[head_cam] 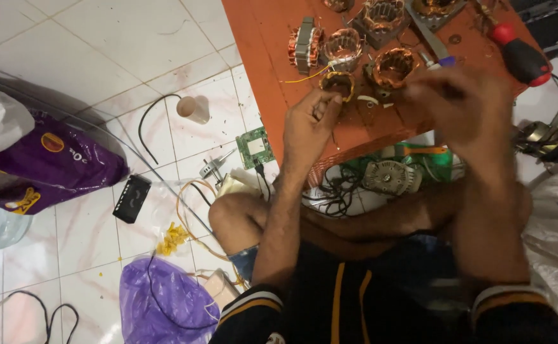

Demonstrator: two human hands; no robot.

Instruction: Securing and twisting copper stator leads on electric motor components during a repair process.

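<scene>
My left hand (309,124) is closed around a small round copper-wound coil (338,83) at the near edge of the low orange table (260,38). A yellow wire (306,78) runs from the coil to the left. My right hand (467,105) is blurred, raised just right of the coil with fingers curled; whether it holds anything cannot be told. Several other copper-wound motor stators (343,46) stand on the table beyond the hands.
A red-handled screwdriver (521,54) lies at the table's right end. On the tiled floor are a green circuit board (254,146), a cup (193,108), a black box (132,198), purple bags (56,162), cables and a motor part (392,177) under the table.
</scene>
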